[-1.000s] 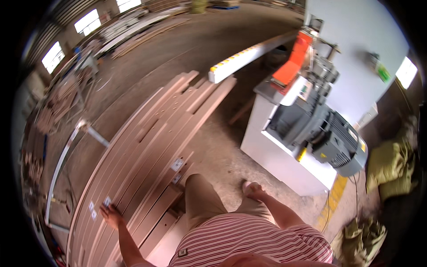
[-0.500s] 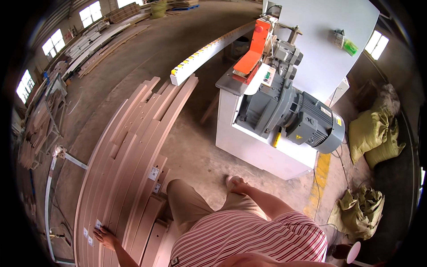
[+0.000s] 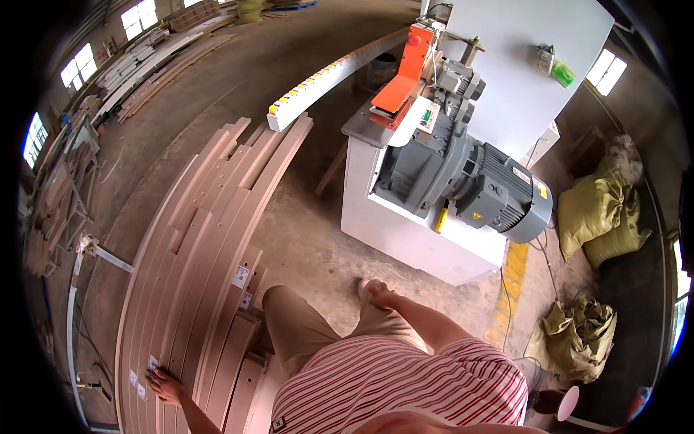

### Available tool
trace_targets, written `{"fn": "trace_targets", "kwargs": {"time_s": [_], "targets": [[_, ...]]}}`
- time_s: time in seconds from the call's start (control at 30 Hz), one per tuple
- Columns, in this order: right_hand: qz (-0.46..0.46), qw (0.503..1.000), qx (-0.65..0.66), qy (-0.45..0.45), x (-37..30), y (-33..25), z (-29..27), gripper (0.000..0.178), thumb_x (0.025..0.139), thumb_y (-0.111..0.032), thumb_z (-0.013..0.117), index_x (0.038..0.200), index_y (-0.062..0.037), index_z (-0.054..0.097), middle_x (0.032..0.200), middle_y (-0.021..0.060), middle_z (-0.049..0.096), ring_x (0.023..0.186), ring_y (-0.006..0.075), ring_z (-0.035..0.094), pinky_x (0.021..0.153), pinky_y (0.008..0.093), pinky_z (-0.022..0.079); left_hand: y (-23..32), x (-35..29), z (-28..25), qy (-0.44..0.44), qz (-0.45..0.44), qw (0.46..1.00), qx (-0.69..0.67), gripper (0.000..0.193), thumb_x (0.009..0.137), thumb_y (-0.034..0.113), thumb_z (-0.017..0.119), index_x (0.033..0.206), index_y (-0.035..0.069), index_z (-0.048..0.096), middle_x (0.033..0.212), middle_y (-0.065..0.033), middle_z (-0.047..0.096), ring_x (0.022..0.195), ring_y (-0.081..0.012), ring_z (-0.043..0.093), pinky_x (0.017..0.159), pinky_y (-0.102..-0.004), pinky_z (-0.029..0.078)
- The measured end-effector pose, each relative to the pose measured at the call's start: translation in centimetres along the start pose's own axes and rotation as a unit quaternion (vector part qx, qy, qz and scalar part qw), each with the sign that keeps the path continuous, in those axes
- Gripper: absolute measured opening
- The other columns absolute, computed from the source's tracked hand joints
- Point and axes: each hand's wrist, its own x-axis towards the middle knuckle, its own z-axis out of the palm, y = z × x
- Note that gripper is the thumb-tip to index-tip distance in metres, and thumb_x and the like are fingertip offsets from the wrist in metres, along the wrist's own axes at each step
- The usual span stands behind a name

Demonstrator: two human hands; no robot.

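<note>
My left hand [image 3: 166, 388] lies open on a stack of long brown boards [image 3: 210, 210], its fingers spread beside a small white label [image 3: 152, 362]. More labels are stuck to the boards close by, and another label [image 3: 241, 276] sits farther along the stack's right side. The boards run away from me, with uneven far ends and small holes in some of them. My right hand [image 3: 382, 296] rests on my right knee with nothing visible in it; its fingers lie loosely over the trouser leg.
Ahead stands a white machine cabinet [image 3: 412, 242] with a large grey motor [image 3: 506, 192] and an orange guard [image 3: 405, 79]. A white roller rail [image 3: 318, 90] reaches toward the boards. Yellowish sacks [image 3: 596, 213] lie at right, a metal frame [image 3: 112, 259] at left. Cables cross the floor.
The whole view has shifted slightly, so things appear a little farther left and up. Both hands keep their places on the boards and the knee.
</note>
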Motion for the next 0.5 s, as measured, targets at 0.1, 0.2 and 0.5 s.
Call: {"fn": "trace_targets", "kwargs": {"time_s": [0.1,0.2,0.5], "targets": [[-0.001,1.000,-0.013,0.003,0.3,0.2,0.2,0.068,0.090,-0.053,0.047,0.150,-0.0417,0.017,0.159,0.0204,-0.003,0.140,0.0532,0.016,0.114,0.0557,0.021,0.6,-0.3,-0.8,-0.004,0.007,1.000,0.016,0.060,0.100,0.059,0.022,0.148,0.026,0.036,0.151,0.0019,0.038,0.137,-0.0185,0.037,0.109,-0.0418,0.032],[0.007,1.000,0.002,0.017,0.5,0.2,0.5,0.067,0.090,-0.052,0.048,0.150,-0.0417,0.021,0.159,0.0205,0.000,0.139,0.0527,0.018,0.114,0.0550,0.022,-0.1,0.4,0.6,0.026,0.028,0.999,0.020,0.060,0.100,0.058,0.022,0.147,0.023,0.037,0.151,0.0003,0.038,0.137,-0.0189,0.038,0.110,-0.0391,0.031],[-0.110,0.991,-0.039,0.069,4.5,2.4,0.6,0.050,0.084,-0.041,0.055,0.132,-0.0268,0.054,0.138,0.0167,0.046,0.122,0.0391,0.050,0.097,0.0443,0.046,-0.5,0.5,0.8,0.024,0.030,0.999,0.000,0.060,0.101,0.055,0.024,0.147,0.020,0.037,0.150,-0.0020,0.039,0.136,-0.0200,0.038,0.111,-0.0381,0.032]]}}
